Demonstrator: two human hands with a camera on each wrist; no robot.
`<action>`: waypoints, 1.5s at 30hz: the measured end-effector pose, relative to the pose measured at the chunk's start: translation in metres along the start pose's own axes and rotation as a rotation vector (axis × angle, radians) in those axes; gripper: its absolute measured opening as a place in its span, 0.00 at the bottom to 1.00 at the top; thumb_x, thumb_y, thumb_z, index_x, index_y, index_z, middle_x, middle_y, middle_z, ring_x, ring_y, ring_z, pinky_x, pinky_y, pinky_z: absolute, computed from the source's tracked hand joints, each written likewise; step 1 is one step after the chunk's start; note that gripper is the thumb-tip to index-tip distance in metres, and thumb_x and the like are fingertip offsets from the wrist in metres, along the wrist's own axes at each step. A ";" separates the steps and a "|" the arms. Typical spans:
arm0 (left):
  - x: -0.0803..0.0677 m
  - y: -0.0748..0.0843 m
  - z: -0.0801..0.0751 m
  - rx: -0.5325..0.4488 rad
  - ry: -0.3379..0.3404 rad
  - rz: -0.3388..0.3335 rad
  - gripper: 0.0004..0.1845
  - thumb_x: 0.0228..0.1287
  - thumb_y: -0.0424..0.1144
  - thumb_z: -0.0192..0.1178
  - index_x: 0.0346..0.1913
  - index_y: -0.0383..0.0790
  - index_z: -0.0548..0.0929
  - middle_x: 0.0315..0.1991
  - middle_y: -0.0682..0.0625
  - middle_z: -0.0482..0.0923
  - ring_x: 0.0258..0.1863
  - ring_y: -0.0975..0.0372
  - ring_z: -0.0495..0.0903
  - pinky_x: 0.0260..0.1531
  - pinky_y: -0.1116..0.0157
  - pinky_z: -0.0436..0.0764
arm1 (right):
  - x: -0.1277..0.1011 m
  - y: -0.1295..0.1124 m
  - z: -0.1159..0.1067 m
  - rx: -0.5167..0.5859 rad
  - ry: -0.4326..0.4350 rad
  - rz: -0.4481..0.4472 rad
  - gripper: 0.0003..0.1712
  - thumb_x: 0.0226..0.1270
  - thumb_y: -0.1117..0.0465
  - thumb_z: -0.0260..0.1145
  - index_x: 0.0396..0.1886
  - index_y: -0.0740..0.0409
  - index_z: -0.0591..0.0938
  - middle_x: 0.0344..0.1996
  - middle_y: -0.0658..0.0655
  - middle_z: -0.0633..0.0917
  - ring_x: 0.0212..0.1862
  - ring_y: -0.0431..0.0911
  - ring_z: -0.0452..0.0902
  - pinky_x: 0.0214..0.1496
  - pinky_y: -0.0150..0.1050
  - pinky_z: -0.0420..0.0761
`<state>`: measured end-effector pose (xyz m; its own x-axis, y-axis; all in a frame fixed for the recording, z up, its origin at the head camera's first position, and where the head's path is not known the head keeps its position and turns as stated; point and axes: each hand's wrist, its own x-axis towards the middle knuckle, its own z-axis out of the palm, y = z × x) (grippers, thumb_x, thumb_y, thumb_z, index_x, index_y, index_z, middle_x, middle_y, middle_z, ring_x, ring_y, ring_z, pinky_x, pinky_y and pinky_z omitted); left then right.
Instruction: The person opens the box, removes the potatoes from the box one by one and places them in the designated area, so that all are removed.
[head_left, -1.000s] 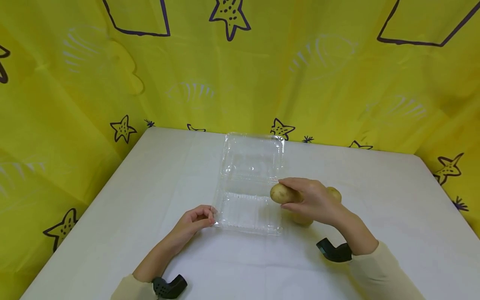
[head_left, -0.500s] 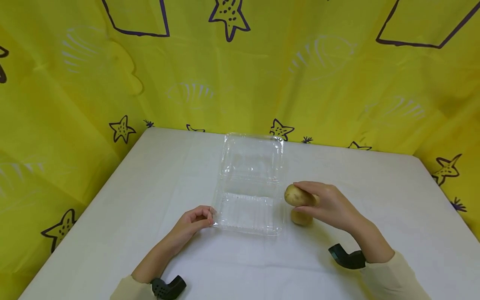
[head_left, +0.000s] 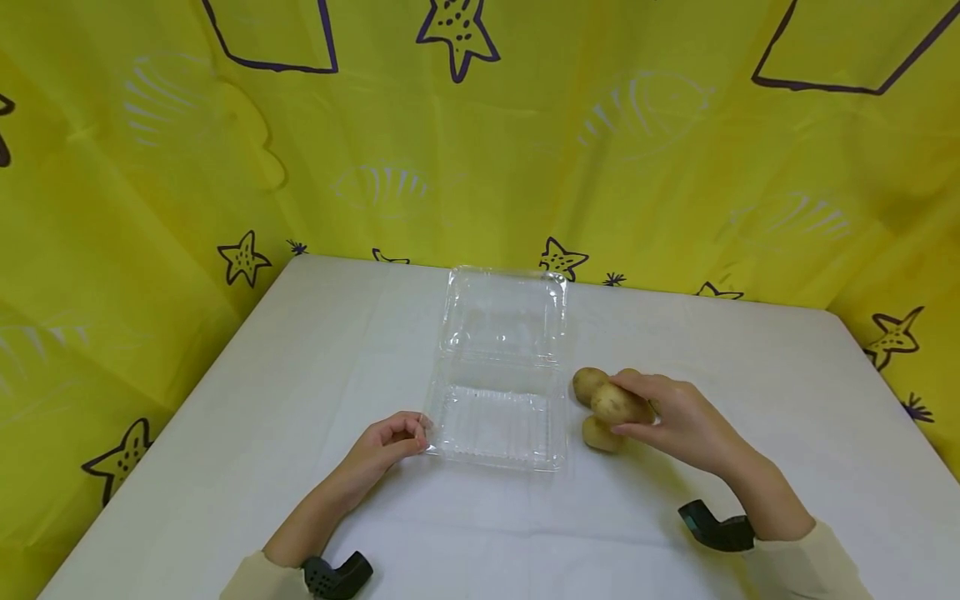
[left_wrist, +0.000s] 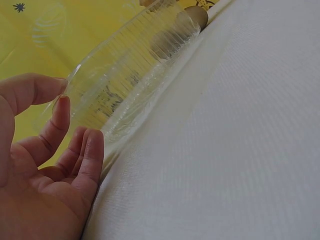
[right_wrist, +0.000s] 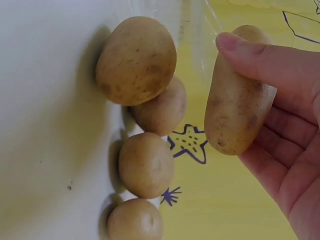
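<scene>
My right hand (head_left: 671,417) holds a pale brown potato (head_left: 618,405) between thumb and fingers, raised above the table. In the right wrist view the held potato (right_wrist: 240,100) is long and oval, with the thumb across its upper end. Close by on the white tabletop lie several more potatoes (right_wrist: 137,60), partly hidden behind the hand in the head view. My left hand (head_left: 390,442) pinches the near left corner of a clear plastic clamshell container (head_left: 495,425) between thumb and index finger. The container lies opened flat, its lid (head_left: 506,312) folded out toward the back.
A white cloth (head_left: 300,358) covers the table. Yellow curtains (head_left: 480,167) with starfish prints stand along the back and sides. The potatoes sit just right of the container. Black camera mounts (head_left: 716,527) are strapped to both wrists.
My right hand has moved right with its potato, away from the container's right edge, uncovering a potato that was behind it. The left hand has stayed at the container's corner.
</scene>
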<state>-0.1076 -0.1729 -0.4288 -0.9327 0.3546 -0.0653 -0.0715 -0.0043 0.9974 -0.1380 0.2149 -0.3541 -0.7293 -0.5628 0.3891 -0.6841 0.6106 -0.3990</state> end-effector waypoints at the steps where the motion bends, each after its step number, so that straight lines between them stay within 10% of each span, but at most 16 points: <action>1: 0.000 0.000 0.000 0.001 0.000 0.001 0.07 0.61 0.34 0.58 0.35 0.32 0.74 0.48 0.41 0.68 0.50 0.54 0.67 0.47 0.71 0.69 | -0.002 0.001 0.000 -0.004 0.004 -0.002 0.30 0.37 0.67 0.78 0.46 0.57 0.78 0.36 0.46 0.80 0.34 0.37 0.73 0.36 0.27 0.73; 33: 0.000 0.001 0.001 0.008 0.000 -0.004 0.05 0.61 0.34 0.57 0.34 0.34 0.74 0.49 0.41 0.67 0.52 0.53 0.66 0.46 0.70 0.68 | -0.038 0.020 -0.008 -0.064 -0.022 0.081 0.31 0.33 0.68 0.79 0.45 0.64 0.80 0.40 0.54 0.83 0.39 0.41 0.77 0.42 0.19 0.69; 45: 0.000 0.000 -0.001 0.003 -0.003 0.001 0.04 0.61 0.33 0.56 0.34 0.34 0.74 0.49 0.40 0.67 0.52 0.53 0.66 0.47 0.71 0.69 | -0.045 0.025 -0.006 -0.075 -0.115 0.160 0.31 0.39 0.64 0.78 0.48 0.66 0.79 0.42 0.57 0.82 0.42 0.47 0.77 0.40 0.41 0.77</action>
<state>-0.1081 -0.1736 -0.4293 -0.9317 0.3577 -0.0637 -0.0690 -0.0019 0.9976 -0.1226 0.2588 -0.3768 -0.8281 -0.5126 0.2271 -0.5599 0.7347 -0.3831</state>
